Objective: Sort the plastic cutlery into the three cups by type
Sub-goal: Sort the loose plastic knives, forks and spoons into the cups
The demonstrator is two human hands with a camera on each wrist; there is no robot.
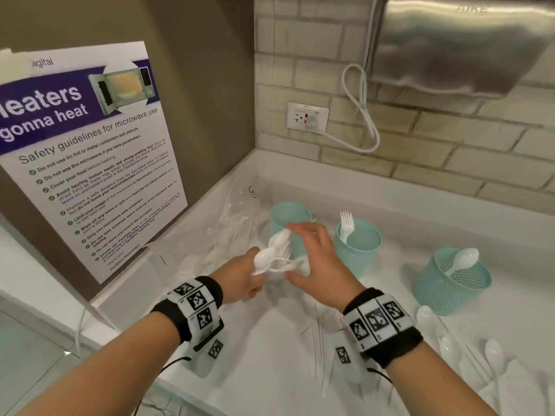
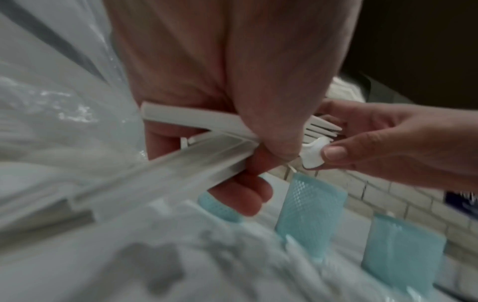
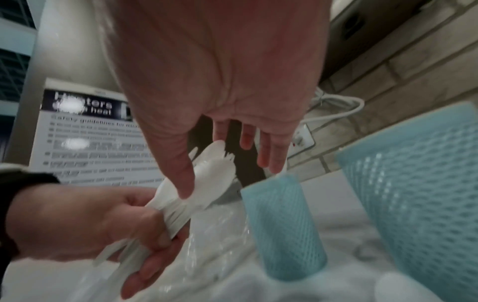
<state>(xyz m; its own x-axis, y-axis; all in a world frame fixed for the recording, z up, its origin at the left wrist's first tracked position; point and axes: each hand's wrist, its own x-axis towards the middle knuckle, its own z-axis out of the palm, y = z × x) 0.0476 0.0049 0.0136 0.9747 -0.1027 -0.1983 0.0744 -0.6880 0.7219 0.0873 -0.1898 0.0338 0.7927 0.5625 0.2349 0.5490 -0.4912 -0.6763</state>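
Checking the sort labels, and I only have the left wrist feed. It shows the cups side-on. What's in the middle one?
Observer: In the head view the middle cup holds a fork, tines up.
Operator: And the right one?
Observer: The right cup holds a spoon, bowl up and leaning at the rim.
Operator: Anything still loose?
Observer: Yes, several loose spoons lie on the counter, nearer the person than the right cup.
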